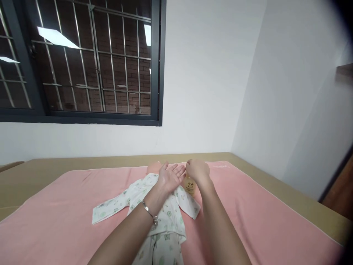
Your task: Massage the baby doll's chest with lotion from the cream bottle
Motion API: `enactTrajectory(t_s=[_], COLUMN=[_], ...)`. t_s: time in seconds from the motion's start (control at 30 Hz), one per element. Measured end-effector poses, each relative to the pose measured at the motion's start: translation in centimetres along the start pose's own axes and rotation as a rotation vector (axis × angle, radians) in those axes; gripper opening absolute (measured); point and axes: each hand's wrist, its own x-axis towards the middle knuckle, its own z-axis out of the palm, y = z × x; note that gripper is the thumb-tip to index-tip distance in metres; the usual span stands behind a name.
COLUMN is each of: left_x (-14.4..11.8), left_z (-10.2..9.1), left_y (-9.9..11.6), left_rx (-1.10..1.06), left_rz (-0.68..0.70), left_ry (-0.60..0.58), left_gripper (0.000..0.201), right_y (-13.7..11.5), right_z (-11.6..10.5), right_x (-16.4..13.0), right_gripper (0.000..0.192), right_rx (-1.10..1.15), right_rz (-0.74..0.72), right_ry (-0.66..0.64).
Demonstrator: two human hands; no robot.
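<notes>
While the left hand [170, 176] hovers palm-up with fingers spread, holding nothing, just above the doll [157, 206] at centre frame, the right hand [197, 170] beside it closes around the top of a small yellowish bottle [190, 186]. Dressed in white printed baby clothes, the doll lies on a pink towel [261, 221] across the lower frame.

Both forearms reach forward from the bottom edge, bare. Left hand [170, 177] open, palm up, fingers together and stretched toward the right, thumb raised; a thin bracelet [149, 212] sits on the left wrist. Right hand [197, 170] just beside it, knuckles up, fingers curled down in a closed grip, wrist bent slightly. Hands nearly touching.
</notes>
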Motion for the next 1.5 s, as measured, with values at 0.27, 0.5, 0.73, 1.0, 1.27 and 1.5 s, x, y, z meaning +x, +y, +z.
enactTrajectory(t_s=[0.27, 0.5, 0.73, 1.0, 1.27, 1.5], left_x=[-6.4, -10.2, -12.7, -14.3, -14.0, -14.5], left_z=[-0.2, -0.9, -0.3, -0.3, -0.3, 0.3], left_y=[2.3, 4.8, 7.3, 8.6, 8.3, 8.2], left_rx=[-0.011, 0.037, 0.048, 0.020, 0.076, 0.098], left_rz=[-0.063, -0.036, 0.058, 0.118, 0.082, 0.103], left_ry=[0.079, 0.134, 0.140, 0.110, 0.096, 0.086], left_gripper=[0.058, 0.052, 0.046, 0.043, 0.046, 0.048], right_y=[-2.7, -3.2, -3.0, -3.3, -2.7, -1.1], right_z=[3.0, 4.1, 4.6, 3.4, 2.8, 2.8], right_x=[-0.2, -0.5, -1.1, -1.4, -1.9, -2.2], right_gripper=[0.024, 0.034, 0.035, 0.036, 0.041, 0.053], right_rx=[-0.172, -0.225, -0.252, -0.132, 0.007, 0.018], right_rz=[0.016, 0.005, -0.014, 0.014, 0.006, -0.092], right_ry=[0.196, 0.261, 0.291, 0.092, -0.040, -0.120])
